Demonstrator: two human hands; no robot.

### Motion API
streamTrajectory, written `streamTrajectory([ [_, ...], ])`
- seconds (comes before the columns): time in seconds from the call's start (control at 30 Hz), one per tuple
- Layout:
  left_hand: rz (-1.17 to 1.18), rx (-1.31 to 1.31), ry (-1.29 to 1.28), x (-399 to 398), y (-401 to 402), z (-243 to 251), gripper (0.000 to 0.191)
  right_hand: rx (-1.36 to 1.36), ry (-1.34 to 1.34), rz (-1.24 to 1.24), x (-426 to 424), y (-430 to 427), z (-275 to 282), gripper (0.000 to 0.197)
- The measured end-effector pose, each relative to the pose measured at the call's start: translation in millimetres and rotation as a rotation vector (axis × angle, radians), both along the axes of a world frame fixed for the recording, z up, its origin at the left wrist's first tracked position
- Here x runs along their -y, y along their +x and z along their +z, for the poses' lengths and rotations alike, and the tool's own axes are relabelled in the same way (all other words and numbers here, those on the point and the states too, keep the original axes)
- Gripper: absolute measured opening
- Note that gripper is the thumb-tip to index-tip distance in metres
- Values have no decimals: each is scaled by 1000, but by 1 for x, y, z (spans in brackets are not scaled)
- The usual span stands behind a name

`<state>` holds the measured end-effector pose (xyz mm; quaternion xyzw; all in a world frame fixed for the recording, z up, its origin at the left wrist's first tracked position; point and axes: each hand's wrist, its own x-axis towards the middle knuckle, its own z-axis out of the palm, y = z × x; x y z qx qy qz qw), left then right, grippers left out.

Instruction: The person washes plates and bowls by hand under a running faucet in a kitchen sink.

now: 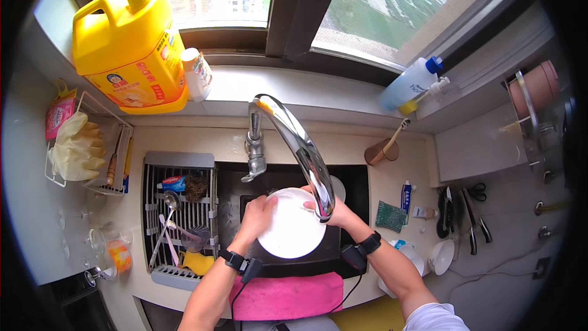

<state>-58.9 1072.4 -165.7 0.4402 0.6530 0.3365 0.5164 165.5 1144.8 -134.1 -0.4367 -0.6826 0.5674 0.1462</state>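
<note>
A white round plate (292, 234) is held over the dark sink (353, 184), its face turned up. My left hand (256, 219) grips its left rim, the thumb lying on the face. On the opposite side my right hand (334, 211) holds the upper right rim, partly hidden by the chrome faucet spout (303, 147). The spout's end hangs just in front of that hand; I cannot tell whether water runs. Another pale round dish (339, 188) shows partly behind my right hand. Black bands with small devices and cables are on both wrists.
Left of the plate, a drying rack (180, 158) carries a ladle (172, 200), toothbrushes, a steel-wool scrubber (196, 187) and a yellow sponge (197, 263). A pink towel (289, 296) covers the front edge. To the right lie a green scouring pad (390, 216) and bowls (442, 256).
</note>
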Motion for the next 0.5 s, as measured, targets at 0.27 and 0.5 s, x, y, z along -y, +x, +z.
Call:
streamTrajectory([
  [0.27,-25,-48,47,6,-37,7,23,93,494,200,7,-62,-25,18],
  [0.5,29,-196,69,18,-50,5,22,139,639,261,14,-84,-32,16],
])
